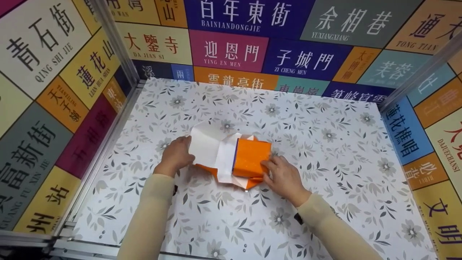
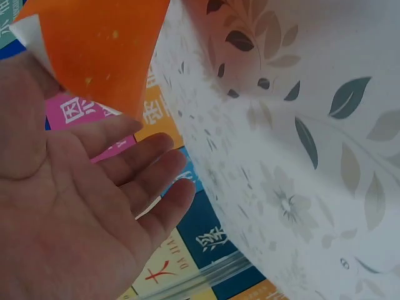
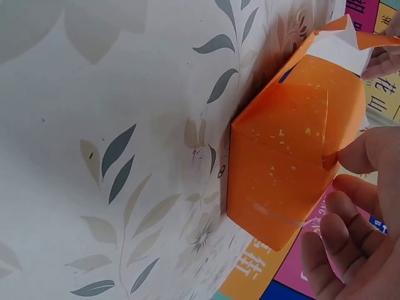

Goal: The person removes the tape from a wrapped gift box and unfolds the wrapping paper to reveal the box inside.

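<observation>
A box (image 1: 252,157) lies on the table, partly covered in orange paper, with a thin dark-blue edge showing on its left. From under it the wrapping paper (image 1: 205,146), white inside and orange outside, spreads leftward with its outer part raised. My left hand (image 1: 175,155) holds that paper's left edge between thumb and index finger; the other fingers are spread below the orange side (image 2: 106,50) in the left wrist view. My right hand (image 1: 285,177) is at the box's right end, thumb and index finger pinching at the folded orange paper (image 3: 281,150).
The table (image 1: 325,173) wears a white cover with grey leaves and flowers. Panels (image 1: 231,50) of coloured street signs stand behind it and at both sides, with a metal frame post (image 1: 122,43) at the back left corner.
</observation>
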`<state>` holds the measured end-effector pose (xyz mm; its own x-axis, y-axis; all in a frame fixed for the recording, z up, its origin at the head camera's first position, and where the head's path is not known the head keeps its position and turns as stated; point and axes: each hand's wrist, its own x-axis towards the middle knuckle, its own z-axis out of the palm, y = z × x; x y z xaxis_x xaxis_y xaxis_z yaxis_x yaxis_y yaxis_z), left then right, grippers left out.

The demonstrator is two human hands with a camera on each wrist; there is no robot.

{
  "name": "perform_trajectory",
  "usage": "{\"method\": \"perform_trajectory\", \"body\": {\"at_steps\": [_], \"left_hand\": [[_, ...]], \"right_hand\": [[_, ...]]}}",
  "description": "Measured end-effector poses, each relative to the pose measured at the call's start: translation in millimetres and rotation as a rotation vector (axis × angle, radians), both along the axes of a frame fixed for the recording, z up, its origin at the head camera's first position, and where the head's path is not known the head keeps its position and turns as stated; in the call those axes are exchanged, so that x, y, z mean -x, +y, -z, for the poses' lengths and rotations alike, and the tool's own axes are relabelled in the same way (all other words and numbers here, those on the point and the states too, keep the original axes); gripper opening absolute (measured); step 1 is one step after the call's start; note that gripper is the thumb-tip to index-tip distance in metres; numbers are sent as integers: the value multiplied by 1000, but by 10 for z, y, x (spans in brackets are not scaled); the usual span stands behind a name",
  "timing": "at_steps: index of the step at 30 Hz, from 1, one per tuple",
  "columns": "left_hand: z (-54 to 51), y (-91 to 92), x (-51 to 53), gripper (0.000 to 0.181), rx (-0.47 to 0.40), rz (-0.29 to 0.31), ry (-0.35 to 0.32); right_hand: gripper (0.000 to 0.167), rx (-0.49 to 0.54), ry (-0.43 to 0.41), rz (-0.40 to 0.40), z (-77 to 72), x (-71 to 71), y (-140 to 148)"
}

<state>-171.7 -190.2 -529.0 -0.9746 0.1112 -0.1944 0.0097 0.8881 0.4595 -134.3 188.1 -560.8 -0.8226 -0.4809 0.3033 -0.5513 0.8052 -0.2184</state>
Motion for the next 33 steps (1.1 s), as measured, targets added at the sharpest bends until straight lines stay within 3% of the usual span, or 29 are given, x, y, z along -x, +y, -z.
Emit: {"method": "perform_trajectory", "body": {"at_steps": [5, 10, 15, 19, 22, 26, 33], "left_hand": [[-15, -39, -32, 88, 142, 79, 28], [43, -26, -52, 96, 237, 127, 9], [114, 42, -71, 84, 337, 173, 41], [142, 108, -99, 73, 420, 174, 56], [132, 152, -128, 76, 461, 175, 67], [111, 166, -168, 89, 466, 192, 59], [126, 140, -229, 110, 383, 213, -55]], "right_hand": [[31, 9, 35, -25, 27, 25, -10], [36, 8, 27, -41, 26, 39, -48], [42, 0, 12, -62, 17, 52, -103], [45, -17, -17, -73, 14, 66, -131], [46, -35, -33, -67, 10, 71, -137], [47, -48, -44, -56, 7, 77, -137], [46, -46, -37, -58, 19, 90, -138]]}}
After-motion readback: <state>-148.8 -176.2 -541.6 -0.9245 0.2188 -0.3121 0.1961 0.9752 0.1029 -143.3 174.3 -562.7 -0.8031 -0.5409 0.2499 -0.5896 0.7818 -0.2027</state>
